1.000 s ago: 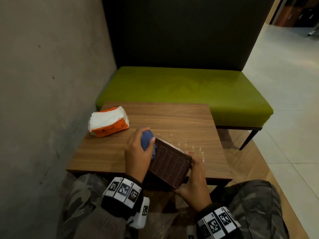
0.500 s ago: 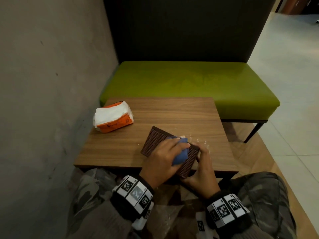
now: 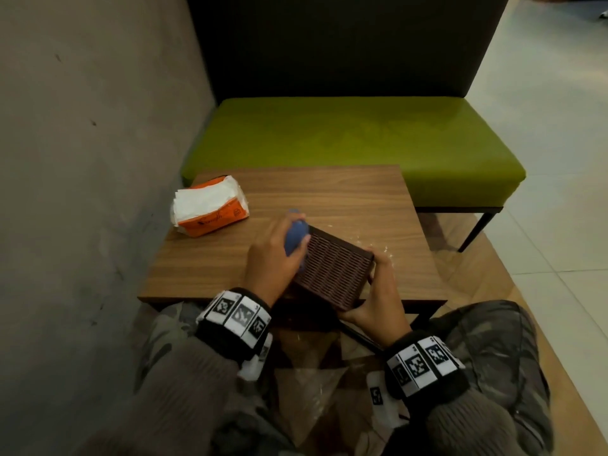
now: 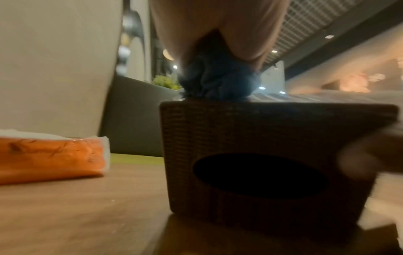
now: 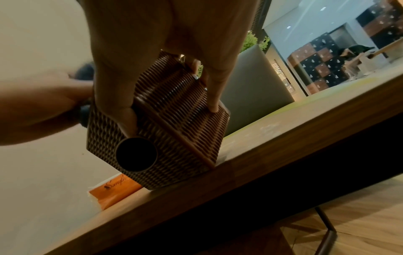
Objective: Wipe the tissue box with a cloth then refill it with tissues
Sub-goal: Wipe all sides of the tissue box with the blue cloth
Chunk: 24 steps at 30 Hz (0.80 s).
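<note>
A dark brown woven tissue box (image 3: 332, 269) (image 4: 261, 155) (image 5: 157, 127) stands tilted on the near edge of the wooden table (image 3: 329, 195), its oval opening facing me. My right hand (image 3: 375, 297) (image 5: 174, 57) grips its right end, thumb and fingers curled round the sides. My left hand (image 3: 273, 258) (image 4: 220, 25) holds a bunched blue cloth (image 3: 294, 235) (image 4: 218, 81) against the box's far left top edge. An orange pack of white tissues (image 3: 209, 207) (image 4: 48, 158) (image 5: 113, 188) lies at the table's left side.
A grey concrete wall (image 3: 82, 159) runs close along the left. A green bench (image 3: 355, 143) with a dark backrest stands behind the table. Tiled floor (image 3: 552, 159) lies to the right. My knees are under the table's near edge.
My left hand has swept the blue cloth from the box's near right end back to its far left edge. The right hand has kept its grip on the box.
</note>
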{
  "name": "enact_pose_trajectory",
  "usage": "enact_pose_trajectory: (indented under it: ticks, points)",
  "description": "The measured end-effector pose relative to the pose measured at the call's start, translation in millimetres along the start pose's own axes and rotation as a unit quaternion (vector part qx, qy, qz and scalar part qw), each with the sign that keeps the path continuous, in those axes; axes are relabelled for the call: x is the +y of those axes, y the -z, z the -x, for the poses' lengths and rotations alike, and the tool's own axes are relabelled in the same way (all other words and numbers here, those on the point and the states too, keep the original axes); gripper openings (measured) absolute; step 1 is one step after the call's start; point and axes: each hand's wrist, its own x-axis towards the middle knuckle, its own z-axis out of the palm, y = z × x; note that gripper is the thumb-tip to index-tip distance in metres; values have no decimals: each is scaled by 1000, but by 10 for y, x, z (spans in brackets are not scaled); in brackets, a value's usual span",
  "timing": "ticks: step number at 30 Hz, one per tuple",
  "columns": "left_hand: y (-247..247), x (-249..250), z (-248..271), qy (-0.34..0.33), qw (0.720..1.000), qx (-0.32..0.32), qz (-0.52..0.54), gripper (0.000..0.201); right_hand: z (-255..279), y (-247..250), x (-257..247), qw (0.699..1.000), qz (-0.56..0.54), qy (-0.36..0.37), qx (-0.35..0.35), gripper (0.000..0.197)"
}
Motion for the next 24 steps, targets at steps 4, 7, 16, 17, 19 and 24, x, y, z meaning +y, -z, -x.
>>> enact_pose_trajectory:
  ticks: [4, 7, 16, 17, 19, 24]
  points:
    - [-166, 126, 171, -90, 996, -18, -20, 38, -24, -35, -52, 1000, -9, 13, 4, 102]
    - [-177, 111, 366, -286, 947, -133, -60, 47, -6, -17, -39, 999, -10, 42, -3, 95]
    - [-93, 20, 393, -198, 977, -62, -49, 43, -60, -20, -58, 999, 6, 39, -20, 92]
    - [-65, 3, 411, -253, 959, -104, -69, 45, -63, -14, -52, 999, 4, 40, -23, 92]
    - [30, -60, 318, -198, 971, -112, -67, 43, -90, -7, -17, 999, 9, 41, -26, 94]
    - [173, -179, 36, 80, 992, 89, 26, 29, -163, -4, 53, 999, -8, 16, -30, 101]
